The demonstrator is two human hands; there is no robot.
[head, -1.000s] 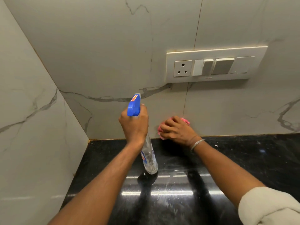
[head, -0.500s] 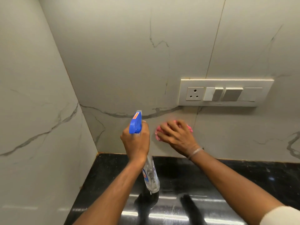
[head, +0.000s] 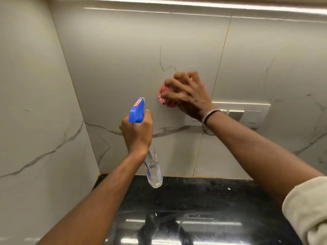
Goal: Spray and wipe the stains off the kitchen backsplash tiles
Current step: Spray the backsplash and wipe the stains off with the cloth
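On the left, side wall (head: 35,103): veined tile meeting the backsplash (head: 115,59) at the corner.
Left grip (head: 137,131): fingers curled tight round the neck of a spray bottle (head: 154,168), blue head up, clear body hanging above the black bench (head: 212,195).
Cloth (head: 163,98): pink, bunched, pressed against the backsplash.
Right grip (head: 187,96): fingers curled over the cloth, just up and left of a switch plate (head: 251,114).
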